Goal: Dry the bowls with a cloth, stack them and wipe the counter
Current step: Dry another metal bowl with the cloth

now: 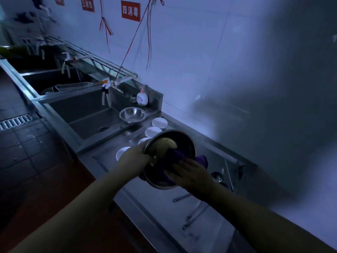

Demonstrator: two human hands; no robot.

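Observation:
A steel bowl [184, 141] is held tilted above the steel counter [160, 203]. My left hand [134, 157] grips its left rim. Inside the bowl, my right hand [191, 175] presses a purple cloth [182, 157] against the bottom; part of the cloth hangs over the right rim. Several small white bowls [159, 123] stand in a row on the counter behind and left of the held bowl, some partly hidden by it. Another steel bowl [132, 115] sits at the sink's right edge.
A deep steel sink [87, 114] lies to the left with taps above it. A soap pump bottle [142, 98] stands in the back corner. Ladles [217, 177] and long utensils [195, 216] lie on the counter to the right. The tiled wall runs behind.

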